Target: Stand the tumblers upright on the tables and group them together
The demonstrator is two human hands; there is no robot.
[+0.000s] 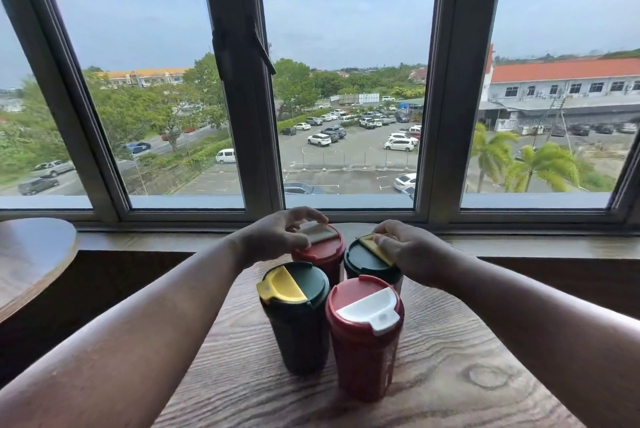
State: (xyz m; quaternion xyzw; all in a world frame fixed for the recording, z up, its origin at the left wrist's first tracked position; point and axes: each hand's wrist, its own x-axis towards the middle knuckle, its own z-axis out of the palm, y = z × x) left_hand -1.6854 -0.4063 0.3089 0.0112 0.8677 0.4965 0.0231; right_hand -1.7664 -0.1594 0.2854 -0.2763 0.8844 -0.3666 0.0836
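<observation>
Several tumblers stand upright, packed close together on the wooden table (450, 375). Nearest me are a dark green tumbler with a yellow flap (298, 316) and a red tumbler with a white flap (363, 341). Behind them stand a second red tumbler (323, 254) and a second green tumbler (363, 259). My left hand (280, 232) grips the lid of the far red tumbler from above. My right hand (408, 251) grips the lid of the far green tumbler, covering part of its yellow flap.
A wooden window ledge (536, 244) runs behind the table, under a wide window (346, 81). Another round table (31, 254) sits at the left, across a dark gap.
</observation>
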